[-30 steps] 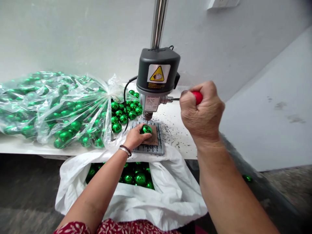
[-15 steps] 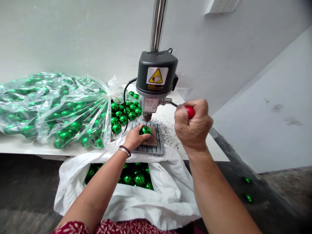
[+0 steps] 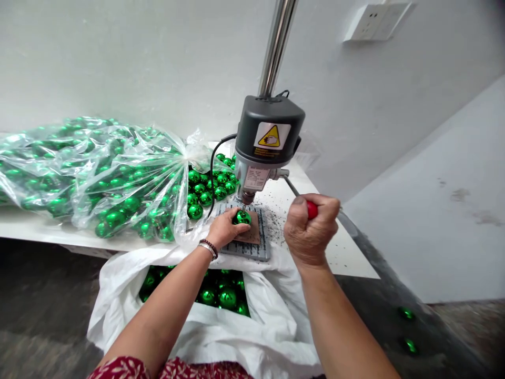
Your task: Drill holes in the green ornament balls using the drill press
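Note:
Under the chuck of a grey drill press [image 3: 272,118], my left hand [image 3: 225,230] grips a shiny green ball [image 3: 242,217] between thumb and fingers. The ball rests on a brown board [image 3: 252,231] that lies on the slotted metal base [image 3: 260,252]. The thin drill bit meets the top of the ball; whether it has gone in, I cannot tell. My right hand [image 3: 311,229] is wrapped in a fist around the red knob [image 3: 312,210] of the press's feed lever [image 3: 291,185].
A tied clear plastic bag [image 3: 118,179] full of green balls lies left on the white table [image 3: 351,258]. Loose green balls [image 3: 205,198] sit beside the press. A white cloth sack [image 3: 272,326] below holds more. Dark shavings litter the tabletop; two balls [image 3: 408,346] lie on the floor.
My right hand has pulled the lever knob lower, and the chuck sits closer to the ball. My left hand keeps its hold on the ball. The whole view has tilted a little.

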Tool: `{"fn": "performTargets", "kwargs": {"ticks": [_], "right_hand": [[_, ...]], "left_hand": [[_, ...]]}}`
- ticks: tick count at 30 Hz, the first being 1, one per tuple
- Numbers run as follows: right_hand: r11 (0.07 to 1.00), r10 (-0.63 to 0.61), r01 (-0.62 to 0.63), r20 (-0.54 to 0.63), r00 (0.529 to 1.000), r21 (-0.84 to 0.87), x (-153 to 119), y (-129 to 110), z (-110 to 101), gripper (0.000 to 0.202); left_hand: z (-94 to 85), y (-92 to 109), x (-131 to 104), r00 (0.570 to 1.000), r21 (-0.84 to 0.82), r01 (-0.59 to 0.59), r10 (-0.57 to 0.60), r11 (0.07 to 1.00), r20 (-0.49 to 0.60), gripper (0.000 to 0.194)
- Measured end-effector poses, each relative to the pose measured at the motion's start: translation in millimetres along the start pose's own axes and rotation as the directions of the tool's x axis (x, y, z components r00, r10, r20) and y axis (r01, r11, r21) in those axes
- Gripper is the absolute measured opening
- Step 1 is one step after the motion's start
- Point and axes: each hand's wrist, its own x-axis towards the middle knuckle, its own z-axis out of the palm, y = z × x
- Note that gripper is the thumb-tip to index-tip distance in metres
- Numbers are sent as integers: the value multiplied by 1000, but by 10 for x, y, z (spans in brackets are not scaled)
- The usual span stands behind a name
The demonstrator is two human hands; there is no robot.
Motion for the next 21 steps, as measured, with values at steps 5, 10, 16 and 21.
{"fn": "performTargets", "kwargs": {"ticks": [5,10,16,21], "right_hand": [[997,68,-69,18,998,44,-151,37,10,11],[993,104,-105,24,994,61,-29,33,27,15],[951,305,-310,127,944,20,677,-128,106,12],[888,454,-461,187,871,-7,829,-245,102,8]], "left_hand": [[9,-8,0,1000,-26,-7,7,1000,-26,56],[24,-13,16,1000,-44,5,-5,999,-6,53],[-22,-2,-63,1000,-109,-16,13,994,-26,45],[-312,-142,-418,984,-153,-98,119,983,135,44]]}}
